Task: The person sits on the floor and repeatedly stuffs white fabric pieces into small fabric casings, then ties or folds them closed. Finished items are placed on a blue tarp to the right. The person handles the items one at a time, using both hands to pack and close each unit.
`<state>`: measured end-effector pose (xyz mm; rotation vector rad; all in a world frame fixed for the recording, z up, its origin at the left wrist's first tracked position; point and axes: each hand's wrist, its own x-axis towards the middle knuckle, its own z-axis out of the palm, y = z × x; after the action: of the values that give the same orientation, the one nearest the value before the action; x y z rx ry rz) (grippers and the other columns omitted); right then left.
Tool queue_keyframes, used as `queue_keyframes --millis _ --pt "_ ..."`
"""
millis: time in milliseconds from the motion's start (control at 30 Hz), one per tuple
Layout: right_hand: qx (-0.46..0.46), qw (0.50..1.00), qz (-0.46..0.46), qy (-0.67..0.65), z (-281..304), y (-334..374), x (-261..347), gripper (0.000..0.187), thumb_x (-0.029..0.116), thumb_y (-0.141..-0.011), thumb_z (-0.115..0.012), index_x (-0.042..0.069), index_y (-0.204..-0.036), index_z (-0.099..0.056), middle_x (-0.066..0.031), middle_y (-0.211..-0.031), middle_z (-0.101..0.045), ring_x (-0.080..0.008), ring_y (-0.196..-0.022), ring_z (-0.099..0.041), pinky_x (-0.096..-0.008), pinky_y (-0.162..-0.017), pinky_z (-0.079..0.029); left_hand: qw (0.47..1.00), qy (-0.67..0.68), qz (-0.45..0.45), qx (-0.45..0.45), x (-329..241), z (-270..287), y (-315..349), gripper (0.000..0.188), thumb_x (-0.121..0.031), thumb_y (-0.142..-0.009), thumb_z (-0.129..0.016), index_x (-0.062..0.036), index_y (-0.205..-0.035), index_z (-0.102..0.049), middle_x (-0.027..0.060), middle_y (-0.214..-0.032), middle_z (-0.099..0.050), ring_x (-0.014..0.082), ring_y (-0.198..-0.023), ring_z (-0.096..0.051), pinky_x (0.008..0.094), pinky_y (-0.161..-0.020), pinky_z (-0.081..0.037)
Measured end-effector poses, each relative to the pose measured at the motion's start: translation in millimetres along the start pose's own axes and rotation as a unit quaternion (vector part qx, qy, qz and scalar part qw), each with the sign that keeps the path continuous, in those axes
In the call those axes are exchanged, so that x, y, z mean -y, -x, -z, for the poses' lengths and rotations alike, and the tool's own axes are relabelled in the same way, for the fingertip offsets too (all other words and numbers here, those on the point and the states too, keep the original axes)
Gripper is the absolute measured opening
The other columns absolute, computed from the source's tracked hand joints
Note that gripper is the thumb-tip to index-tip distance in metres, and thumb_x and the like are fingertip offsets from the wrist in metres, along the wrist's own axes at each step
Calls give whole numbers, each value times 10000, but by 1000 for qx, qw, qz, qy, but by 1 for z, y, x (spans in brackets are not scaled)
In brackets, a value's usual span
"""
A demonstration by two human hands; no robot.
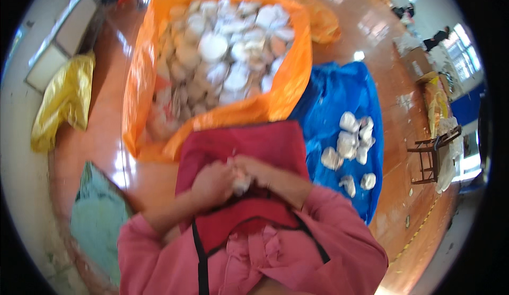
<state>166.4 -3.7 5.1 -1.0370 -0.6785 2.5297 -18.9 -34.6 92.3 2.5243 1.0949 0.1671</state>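
My left hand (212, 184) and my right hand (257, 170) meet over my lap on a red apron (249, 146). Together they grip a small white lumpy piece (239, 181) between the fingers. The picture is blurred, so I cannot tell the piece's exact shape. Just ahead of my hands stands a big orange plastic bag (286, 83), open and filled with several pale round pieces (222, 56). To my right a blue plastic sheet (328, 98) lies on the floor with several white pieces (352, 146) on it.
A yellow bag (63, 101) lies at the left by a white cabinet (58, 40). A green cloth (98, 220) sits at my lower left. A wooden chair (432, 157) stands at the right on the glossy brown floor (397, 83). Another orange bag (323, 22) lies behind.
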Motion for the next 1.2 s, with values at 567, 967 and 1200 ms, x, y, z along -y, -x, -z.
queue_keyframes --millis 567,967,1200 --pt "116 980 153 57 -16 42 49 682 296 -826 -752 42 -1373 -434 -84 -1295 -523 -201 -1208 -504 -343 -1027 -412 566 780 202 -176 4 -13 12 383 127 -752 -587 -83 -1063 -513 26 -984 -572 132 -910 -574 276 -797 -493" --pt "37 981 93 168 -20 35 0 689 182 -751 -786 50 -1330 -436 -72 -1258 -523 -180 -1188 -491 -334 -1025 -390 572 728 332 -183 -4 -71 32 285 115 -727 -579 -70 -934 -515 24 -902 -587 125 -819 -571 270 -715 -482" --pt "-50 958 115 257 -12 27 -23 575 108 -773 -730 43 -1279 -464 -78 -1114 -576 -168 -1045 -548 -315 -908 -457 742 571 301 -183 -11 -66 41 334 30 -720 -599 -41 -1039 -534 48 -924 -590 143 -877 -573 284 -780 -472"
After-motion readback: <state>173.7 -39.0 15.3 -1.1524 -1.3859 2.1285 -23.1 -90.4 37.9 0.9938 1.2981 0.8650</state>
